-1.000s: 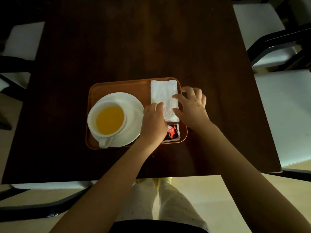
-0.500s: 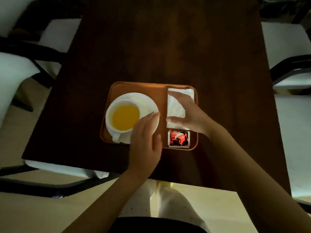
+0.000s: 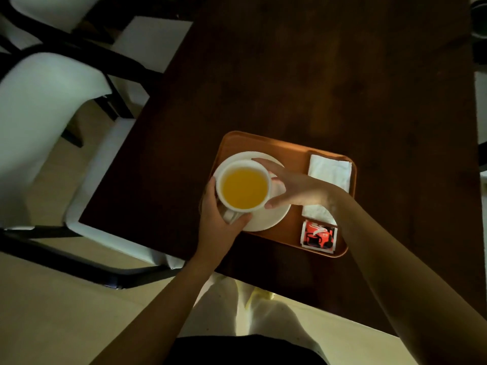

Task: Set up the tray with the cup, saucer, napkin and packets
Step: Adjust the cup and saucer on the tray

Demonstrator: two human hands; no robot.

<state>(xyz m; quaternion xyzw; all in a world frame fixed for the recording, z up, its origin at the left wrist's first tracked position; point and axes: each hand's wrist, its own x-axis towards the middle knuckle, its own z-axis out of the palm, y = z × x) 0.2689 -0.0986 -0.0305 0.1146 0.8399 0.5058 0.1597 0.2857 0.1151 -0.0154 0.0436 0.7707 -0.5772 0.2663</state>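
Observation:
An orange tray (image 3: 292,151) lies on the dark wooden table. On its left half a white cup (image 3: 243,188) of yellow liquid stands on a white saucer (image 3: 271,217). My left hand (image 3: 218,227) wraps the cup's near left side at the handle. My right hand (image 3: 295,188) spans the cup's right rim with thumb and fingers. A white napkin (image 3: 330,171) lies along the tray's right side, partly under my right wrist. A red packet (image 3: 319,235) sits in the tray's near right corner.
The dark table (image 3: 316,75) stretches far beyond the tray. White-seated chairs with black frames (image 3: 44,106) stand close at the left. Another pale seat edge (image 3: 481,106) shows at the far right. The table's near edge runs just below the tray.
Both hands left the napkin and moved left to the cup. The left hand now cups its handle side, the right hand its rim. The view has swung left.

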